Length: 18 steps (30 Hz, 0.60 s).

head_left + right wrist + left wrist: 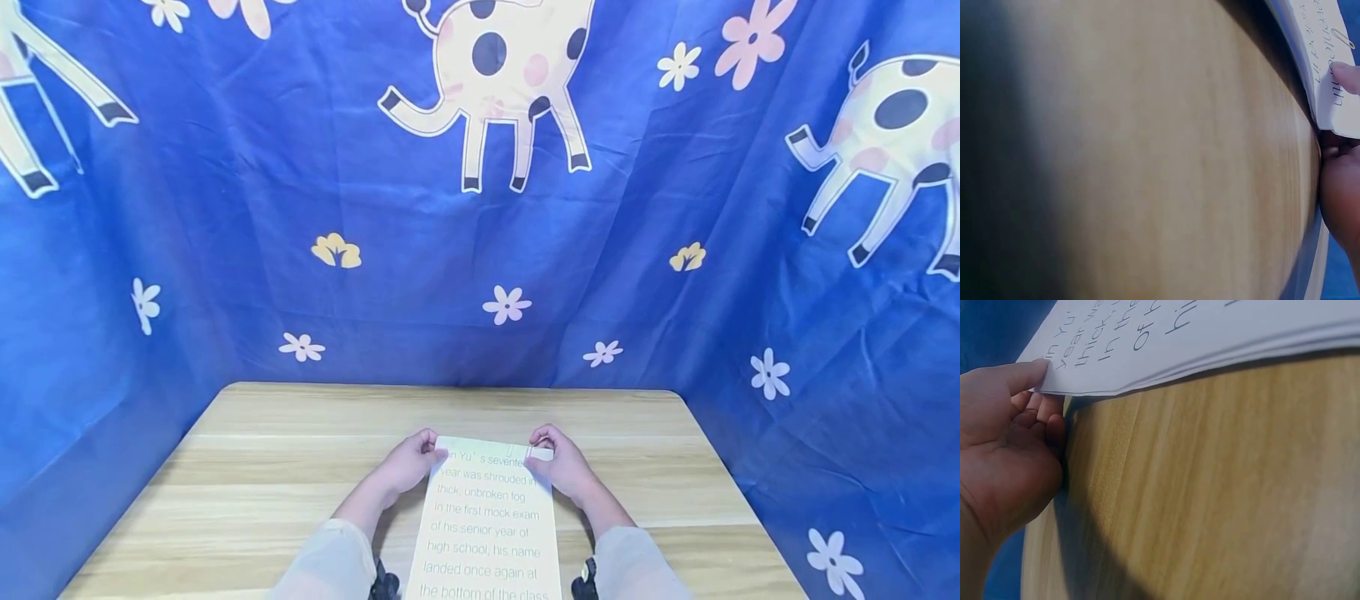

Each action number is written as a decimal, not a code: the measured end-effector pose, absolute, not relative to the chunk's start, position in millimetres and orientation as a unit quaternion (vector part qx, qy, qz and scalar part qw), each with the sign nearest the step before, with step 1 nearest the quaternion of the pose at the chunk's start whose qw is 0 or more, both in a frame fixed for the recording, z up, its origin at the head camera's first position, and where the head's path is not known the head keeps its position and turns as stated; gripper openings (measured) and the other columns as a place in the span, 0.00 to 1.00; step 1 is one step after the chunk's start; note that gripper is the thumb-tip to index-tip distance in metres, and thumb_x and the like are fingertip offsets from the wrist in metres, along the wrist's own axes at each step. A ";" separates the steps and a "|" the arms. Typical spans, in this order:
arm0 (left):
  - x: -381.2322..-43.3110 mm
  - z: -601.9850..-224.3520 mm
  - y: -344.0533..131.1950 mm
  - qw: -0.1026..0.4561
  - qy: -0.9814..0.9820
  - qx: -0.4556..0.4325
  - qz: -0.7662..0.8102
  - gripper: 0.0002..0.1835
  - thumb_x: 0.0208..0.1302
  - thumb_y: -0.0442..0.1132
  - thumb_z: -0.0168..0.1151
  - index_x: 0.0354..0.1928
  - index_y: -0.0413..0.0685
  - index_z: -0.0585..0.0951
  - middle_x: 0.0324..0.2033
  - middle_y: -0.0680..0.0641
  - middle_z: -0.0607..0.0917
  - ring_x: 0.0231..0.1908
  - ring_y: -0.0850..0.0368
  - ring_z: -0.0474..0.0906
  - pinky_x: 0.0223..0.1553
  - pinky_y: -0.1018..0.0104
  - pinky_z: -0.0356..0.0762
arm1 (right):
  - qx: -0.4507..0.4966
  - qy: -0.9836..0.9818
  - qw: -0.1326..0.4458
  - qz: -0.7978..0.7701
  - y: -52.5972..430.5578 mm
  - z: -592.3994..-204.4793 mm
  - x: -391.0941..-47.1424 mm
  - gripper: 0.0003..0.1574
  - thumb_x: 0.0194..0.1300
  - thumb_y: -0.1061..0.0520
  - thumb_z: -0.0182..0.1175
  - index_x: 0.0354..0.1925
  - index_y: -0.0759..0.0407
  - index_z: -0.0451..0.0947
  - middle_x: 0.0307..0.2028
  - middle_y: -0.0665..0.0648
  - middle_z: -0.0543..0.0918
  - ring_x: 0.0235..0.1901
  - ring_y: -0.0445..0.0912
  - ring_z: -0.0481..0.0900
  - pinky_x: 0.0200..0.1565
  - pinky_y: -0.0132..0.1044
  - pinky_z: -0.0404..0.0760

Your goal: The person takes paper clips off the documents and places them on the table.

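Observation:
A stack of printed paper sheets [487, 533] in large dark lettering lies lengthwise before me, its far edge between my two hands. My left hand [411, 460] pinches the far left corner, thumb on top of the print and fingers curled beneath. In the left wrist view, several layers show along the side of the paper [1147, 369], and the left hand [1010, 431] grips its corner. My right hand [561, 468] pinches the far right corner, the thumb over the first line. A paper clip [1342, 39] sits on the top edge near the right thumb.
The light wood-grain table [285, 450] has rounded far corners. Blue curtains [480, 250] printed with cows and flowers enclose its back and sides. Dark wrist straps [384, 581] show at both light sleeves.

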State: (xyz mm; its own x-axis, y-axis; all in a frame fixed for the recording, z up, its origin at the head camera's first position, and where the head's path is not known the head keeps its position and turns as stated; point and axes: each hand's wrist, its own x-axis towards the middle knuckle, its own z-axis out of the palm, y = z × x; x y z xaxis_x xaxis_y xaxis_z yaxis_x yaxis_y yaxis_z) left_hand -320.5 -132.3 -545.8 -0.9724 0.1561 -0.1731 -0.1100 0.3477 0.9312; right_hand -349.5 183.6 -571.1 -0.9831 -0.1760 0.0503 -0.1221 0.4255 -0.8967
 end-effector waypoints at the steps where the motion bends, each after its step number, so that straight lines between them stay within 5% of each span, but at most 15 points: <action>1: -321.0 -545.1 -132.4 0.117 0.814 0.017 0.569 0.08 0.79 0.42 0.62 0.44 0.48 0.73 0.34 0.51 0.69 0.39 0.53 0.69 0.42 0.58 0.67 | -0.089 0.843 0.024 -0.531 183.4 -571.0 -349.7 0.21 0.63 0.65 0.75 0.52 0.57 0.79 0.45 0.54 0.86 0.50 0.47 0.81 0.63 0.50 0.75; 8: -322.9 -545.7 -132.8 0.120 0.810 0.018 0.574 0.19 0.78 0.38 0.61 0.67 0.51 0.77 0.42 0.49 0.75 0.48 0.51 0.75 0.58 0.51 0.72 | -0.091 0.827 0.030 -0.553 182.7 -572.8 -350.6 0.21 0.64 0.66 0.74 0.53 0.57 0.80 0.48 0.58 0.86 0.43 0.45 0.82 0.48 0.35 0.81; 12: -322.4 -546.0 -133.6 0.128 0.807 0.028 0.576 0.19 0.78 0.36 0.59 0.67 0.54 0.75 0.40 0.49 0.71 0.44 0.50 0.73 0.52 0.55 0.71 | -0.088 0.810 0.038 -0.578 182.3 -572.4 -349.5 0.23 0.64 0.67 0.74 0.55 0.59 0.80 0.48 0.60 0.85 0.40 0.44 0.83 0.41 0.30 0.83; 18: -323.2 -547.1 -133.5 0.127 0.807 0.037 0.575 0.17 0.79 0.35 0.58 0.65 0.54 0.76 0.38 0.49 0.73 0.41 0.51 0.73 0.47 0.59 0.70 | -0.081 0.805 0.035 -0.586 182.4 -571.8 -348.5 0.20 0.64 0.66 0.74 0.54 0.57 0.85 0.46 0.57 0.87 0.44 0.43 0.82 0.49 0.30 0.80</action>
State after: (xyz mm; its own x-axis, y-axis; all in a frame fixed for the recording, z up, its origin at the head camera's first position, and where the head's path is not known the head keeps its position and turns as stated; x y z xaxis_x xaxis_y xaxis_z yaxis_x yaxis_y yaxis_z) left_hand -323.2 -133.5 -547.1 -0.9651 0.2063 -0.1615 -0.0853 0.3357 0.9381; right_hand -348.5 182.4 -571.8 -0.9844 -0.1716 0.0387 -0.0895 0.2996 -0.9499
